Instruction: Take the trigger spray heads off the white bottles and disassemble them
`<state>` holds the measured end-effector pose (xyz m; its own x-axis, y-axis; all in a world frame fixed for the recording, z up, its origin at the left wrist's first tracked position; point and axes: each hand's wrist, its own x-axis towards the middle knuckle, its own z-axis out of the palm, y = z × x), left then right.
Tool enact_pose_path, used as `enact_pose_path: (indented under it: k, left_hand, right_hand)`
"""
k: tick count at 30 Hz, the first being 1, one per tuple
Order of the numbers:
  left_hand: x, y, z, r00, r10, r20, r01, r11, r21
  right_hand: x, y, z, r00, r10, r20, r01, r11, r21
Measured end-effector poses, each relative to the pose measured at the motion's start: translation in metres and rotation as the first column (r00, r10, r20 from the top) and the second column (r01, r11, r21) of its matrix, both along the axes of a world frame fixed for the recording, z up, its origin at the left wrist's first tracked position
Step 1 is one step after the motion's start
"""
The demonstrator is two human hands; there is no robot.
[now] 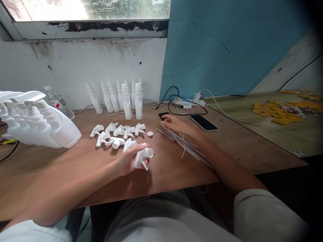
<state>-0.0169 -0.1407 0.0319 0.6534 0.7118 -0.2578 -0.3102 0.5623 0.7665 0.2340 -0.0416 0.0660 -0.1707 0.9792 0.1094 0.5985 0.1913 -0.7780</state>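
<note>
Left hand (128, 160) rests on the tabletop (75, 168), near the front edge, with its fingers (136, 150) clamped on a white trigger head (142, 156). The head sits at the fingertips and sticks out to the right of the hand, nozzle end up and right, trigger lever hanging down toward the wood. The thumb is hidden behind it.

Right hand (176, 124) is stretched forward and lies low over the far end of a loose bundle of thin white tubes (188, 145). Its fingers are extended, pointing left and close together, touching the tube ends. Cannot tell whether any tube is pinched. The tubes fan out along the forearm toward the body.

A small black object (164, 115) is just past the right fingertips, and a phone (203, 122) lies face up just right of the hand. A pile of loose trigger heads (114, 133) is just behind the left hand, with a small white cap (150, 134) to its right. A row of upright white bottles (126, 97) stands at the wall. A heap of bottles (35, 122) lies on its side far left, with a water bottle (59, 105) behind it. A power strip (188, 102) with cables is at the back. Yellow parts (277, 112) are well apart on the right.
</note>
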Motion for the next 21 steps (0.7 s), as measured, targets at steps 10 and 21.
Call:
enact_pose_path:
  k: [10, 21]
  left_hand:
    - [-0.001, -0.003, -0.013, 0.988, -0.068, 0.139, 0.076, 0.996, -0.051]
    - [-0.002, 0.001, -0.016, 0.985, -0.064, 0.163, 0.072, 0.996, -0.045]
  right_hand:
    - [-0.002, 0.006, -0.033, 0.808, 0.008, 0.589, -0.126, 0.979, 0.160]
    - [-0.037, -0.042, 0.002, 0.679, 0.373, -0.632, -0.311, 0.926, 0.213]
